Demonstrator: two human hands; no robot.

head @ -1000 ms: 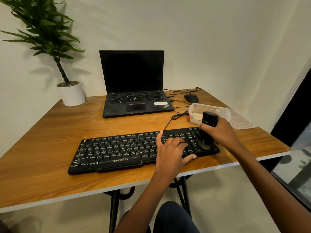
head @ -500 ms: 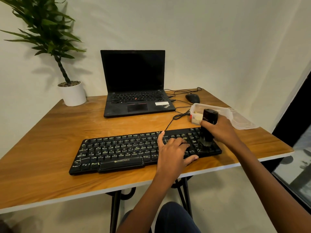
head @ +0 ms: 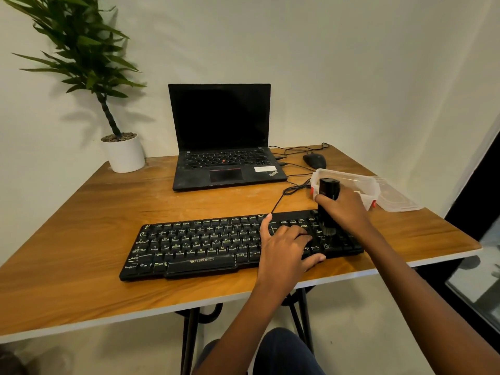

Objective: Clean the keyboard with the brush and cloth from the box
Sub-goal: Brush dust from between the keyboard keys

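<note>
A black keyboard (head: 194, 244) lies along the front of the wooden table (head: 81, 239). My right hand (head: 346, 209) grips a black upright brush (head: 328, 197), whose bristles touch the keys at the keyboard's right end. My left hand (head: 284, 247) rests on the keyboard's right half, fingers loosely bent on the keys and thumb at the front edge. Just behind the brush stands the clear plastic box (head: 351, 182). I see no cloth.
A black laptop (head: 224, 147) stands open at the back middle, with a mouse (head: 314, 160) and cables to its right. A potted plant (head: 123, 151) occupies the back left corner. The box's lid (head: 397, 198) lies near the right edge.
My right hand has shifted the brush a little leftward and toward the keyboard's back rows. My left hand has stayed on the keys.
</note>
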